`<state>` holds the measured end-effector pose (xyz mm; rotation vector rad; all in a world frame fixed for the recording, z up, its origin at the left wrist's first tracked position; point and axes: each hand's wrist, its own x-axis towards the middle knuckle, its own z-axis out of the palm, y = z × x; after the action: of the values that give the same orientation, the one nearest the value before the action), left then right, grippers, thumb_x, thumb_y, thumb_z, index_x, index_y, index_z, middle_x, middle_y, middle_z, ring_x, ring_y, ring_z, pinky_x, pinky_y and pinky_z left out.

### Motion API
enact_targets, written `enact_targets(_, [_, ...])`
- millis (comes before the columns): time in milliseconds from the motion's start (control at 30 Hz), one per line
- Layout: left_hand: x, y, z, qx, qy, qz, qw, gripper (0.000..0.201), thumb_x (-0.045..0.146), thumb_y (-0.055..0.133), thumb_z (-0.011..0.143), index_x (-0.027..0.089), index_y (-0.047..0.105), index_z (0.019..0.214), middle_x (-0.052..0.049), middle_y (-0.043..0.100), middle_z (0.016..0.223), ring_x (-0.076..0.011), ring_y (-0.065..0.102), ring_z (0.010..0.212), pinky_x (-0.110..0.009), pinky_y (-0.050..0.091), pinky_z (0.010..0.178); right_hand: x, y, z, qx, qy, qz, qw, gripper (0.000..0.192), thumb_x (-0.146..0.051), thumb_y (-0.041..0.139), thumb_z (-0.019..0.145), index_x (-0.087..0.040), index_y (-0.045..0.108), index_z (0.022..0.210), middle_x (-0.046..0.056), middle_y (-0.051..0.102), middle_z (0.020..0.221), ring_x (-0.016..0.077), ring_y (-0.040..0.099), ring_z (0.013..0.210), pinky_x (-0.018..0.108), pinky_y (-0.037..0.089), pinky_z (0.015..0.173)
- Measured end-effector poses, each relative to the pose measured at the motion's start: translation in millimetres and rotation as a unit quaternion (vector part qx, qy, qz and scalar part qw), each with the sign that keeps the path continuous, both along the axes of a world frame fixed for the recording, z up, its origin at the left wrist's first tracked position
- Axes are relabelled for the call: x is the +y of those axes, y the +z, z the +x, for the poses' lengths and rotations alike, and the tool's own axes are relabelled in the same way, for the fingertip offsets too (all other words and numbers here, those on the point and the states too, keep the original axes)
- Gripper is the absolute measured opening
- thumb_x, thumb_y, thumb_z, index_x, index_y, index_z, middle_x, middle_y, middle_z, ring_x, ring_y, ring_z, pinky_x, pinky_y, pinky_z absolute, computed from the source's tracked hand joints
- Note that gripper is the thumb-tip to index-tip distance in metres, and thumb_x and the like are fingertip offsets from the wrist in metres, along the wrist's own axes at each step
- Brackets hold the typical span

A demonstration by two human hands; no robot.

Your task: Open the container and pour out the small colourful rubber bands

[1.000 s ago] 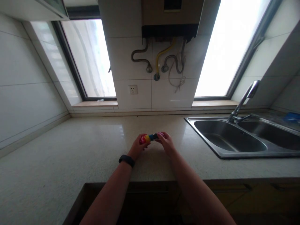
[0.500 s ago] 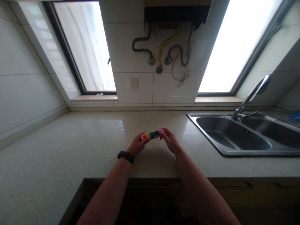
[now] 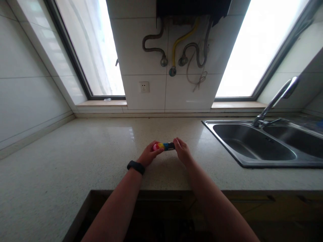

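Note:
Between my hands, just above the counter, is a short multicoloured roll, banded pink-red, yellow, blue and black; I cannot make out exactly what it is. My left hand, with a dark band on the wrist, is closed around its pink-red left end, thumb along the near side. At the black right end, the fingers of my right hand are pinched together and cover the tip. The roll lies nearly level.
A pale speckled countertop spreads around my hands, its front edge near my forearms. To the right is a double steel sink with a tall faucet. Behind, a wall socket and hanging pipes show between two windows.
My right fingers have shifted at the roll's right end, and the pink-purple part seen there before is now hidden. The roll is more level. The view has tipped slightly downward.

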<state>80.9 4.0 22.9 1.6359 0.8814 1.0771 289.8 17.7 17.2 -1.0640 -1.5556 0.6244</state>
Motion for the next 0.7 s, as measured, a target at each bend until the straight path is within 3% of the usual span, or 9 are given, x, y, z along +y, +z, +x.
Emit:
enact_targets(267, [-3,2.2,-2,-0.023,-0.012,-0.036,0.999,0.048,0.050,0.069,0.081,0.013,0.054,0.108,0.001,0.043,0.070,-0.0064,0.037,0.053,-0.018,0.029,0.044,-11,6.3,-2,-0.029,0.000,0.061,0.998,0.041,-0.047,0.036,0.100,-0.015,0.047,0.076,0.000,0.040,0.066,0.0105,0.037,0.061,0.025,0.030,0.058])
enact_targets(533, [1,-4.6,-1,-0.104,-0.031,-0.105,0.989,0.047,0.058,0.060,0.085,0.012,0.047,0.085,0.004,0.034,0.059,-0.0048,0.027,0.045,-0.019,0.021,0.041,-19,10.1,-6,-0.094,-0.017,0.161,0.982,0.025,-0.033,0.040,0.101,-0.016,0.051,0.086,0.000,0.046,0.069,0.0101,0.041,0.061,0.025,0.033,0.061])
enact_targets(700, [7,-7.5,0,-0.124,0.006,-0.092,0.988,0.048,0.059,0.060,0.085,0.014,0.045,0.084,0.006,0.030,0.056,-0.0047,0.025,0.043,-0.019,0.020,0.040,-8,3.7,-9,0.007,0.030,0.094,0.995,0.022,-0.038,0.046,0.098,-0.018,0.049,0.107,0.002,0.049,0.082,0.0125,0.045,0.072,0.026,0.038,0.066])
